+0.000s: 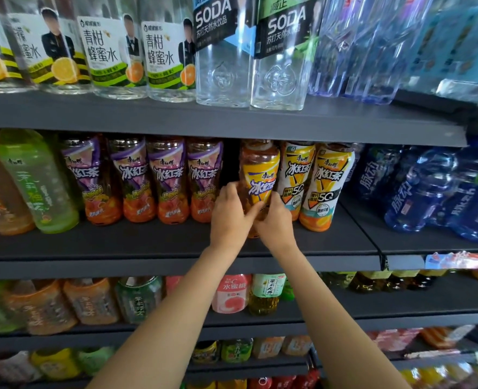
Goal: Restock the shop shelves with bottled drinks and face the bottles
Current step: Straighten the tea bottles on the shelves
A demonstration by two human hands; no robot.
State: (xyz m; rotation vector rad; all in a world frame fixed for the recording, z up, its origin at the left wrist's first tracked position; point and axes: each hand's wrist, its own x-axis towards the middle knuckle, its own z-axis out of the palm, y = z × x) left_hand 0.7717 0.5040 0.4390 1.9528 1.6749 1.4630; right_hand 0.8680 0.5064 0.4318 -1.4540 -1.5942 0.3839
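Bottles fill the dark middle shelf (148, 242). At the far left stands a green tea bottle (35, 181), leaning a bit. Next to it is a row of four purple tea bottles (145, 178). Then comes a gap, and in it both hands hold one yellow iced tea bottle (259, 169) that stands on the shelf. The left hand (229, 214) wraps its grip round the bottle's left side. The right hand (274, 223) grips the bottle low on its right side, touching the left hand. Just right of it stand two white-and-yellow tea bottles (313, 183). Blue drink bottles (434, 189) sit far right.
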